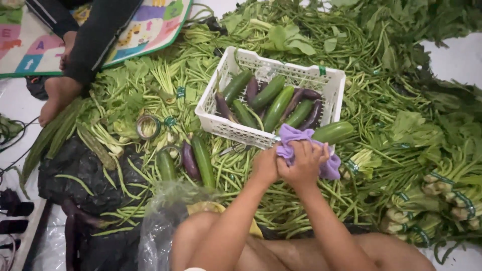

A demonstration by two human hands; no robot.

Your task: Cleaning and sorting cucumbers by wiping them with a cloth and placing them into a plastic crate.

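Both my hands meet just in front of a white plastic basket. My right hand grips a purple cloth wrapped around the near end of a green cucumber, which sticks out to the right. My left hand presses against the same bundle from the left; what it holds is hidden. The basket contains several cucumbers and dark purple eggplants.
Long beans and leafy greens cover the floor. Two cucumbers and an eggplant lie left of my hands, near tape rolls. Another person's foot and a play mat are top left. A clear bag lies by my knee.
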